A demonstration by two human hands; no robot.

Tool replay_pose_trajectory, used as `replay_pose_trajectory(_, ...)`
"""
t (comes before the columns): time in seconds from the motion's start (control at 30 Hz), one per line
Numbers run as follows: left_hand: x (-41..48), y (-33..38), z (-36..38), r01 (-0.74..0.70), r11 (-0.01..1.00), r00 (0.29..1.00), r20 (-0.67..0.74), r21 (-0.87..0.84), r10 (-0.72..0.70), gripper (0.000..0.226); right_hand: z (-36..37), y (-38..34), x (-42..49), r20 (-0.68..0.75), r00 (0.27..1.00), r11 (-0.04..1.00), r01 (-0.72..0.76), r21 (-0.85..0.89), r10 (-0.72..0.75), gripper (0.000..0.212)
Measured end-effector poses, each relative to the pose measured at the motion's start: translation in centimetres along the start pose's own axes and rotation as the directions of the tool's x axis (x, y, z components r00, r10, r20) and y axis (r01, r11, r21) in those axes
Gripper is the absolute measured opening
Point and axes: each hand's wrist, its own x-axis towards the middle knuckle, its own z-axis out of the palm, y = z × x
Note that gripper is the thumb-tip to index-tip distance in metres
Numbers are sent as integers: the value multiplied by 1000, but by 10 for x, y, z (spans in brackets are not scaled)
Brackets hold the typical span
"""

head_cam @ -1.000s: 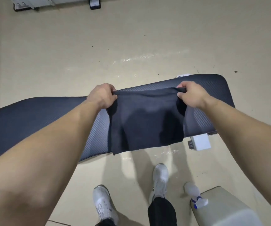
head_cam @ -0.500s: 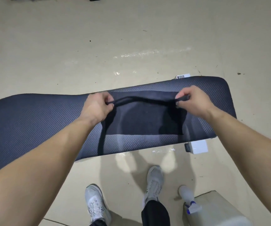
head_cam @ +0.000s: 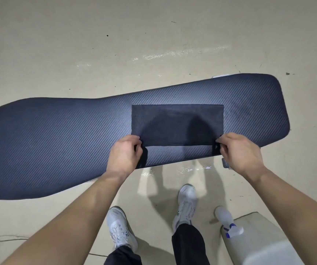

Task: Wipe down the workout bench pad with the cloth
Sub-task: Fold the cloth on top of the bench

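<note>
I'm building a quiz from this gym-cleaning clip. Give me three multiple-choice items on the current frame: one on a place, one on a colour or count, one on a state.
1. Where does the cloth lie on the bench pad?
A. Toward the pad's right end
B. At the far left end
C. On the floor beside it

2. What colour are the person's shoes?
A. Black
B. Red
C. White

3. How is the cloth lying?
A. Bunched into a ball
B. Spread flat on the pad
C. Hanging off the front edge

Answers:
1. A: the cloth covers the right part of the bench pad.
2. C: both shoes are white above dark trousers.
3. B: it lies as a smooth rectangle, with the left hand and right hand each pinching a near corner.
</note>
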Motion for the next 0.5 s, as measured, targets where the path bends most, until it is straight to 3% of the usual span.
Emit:
replay_pose_trajectory(0.1,1,6,-3,36,979,998,33,202,-44,22,6,-11,-5,30,1000,978,-2,-211,9,31)
replay_pose_trajectory(0.2,13,13,-9,-6,933,999,-30,361,18,25,6,-34,-3,-60,996,970,-84,-227,72,29)
replay_pose_trajectory(0.37,71,37,-30,-81,988,993,-79,130,91,20,3,-87,17,7,1000,996,24,87,-25,31)
replay_pose_trajectory(0.5,115,48,-39,-18,972,992,127,236,-12,36,7,-136,36,81,994,926,37,375,-73,29)
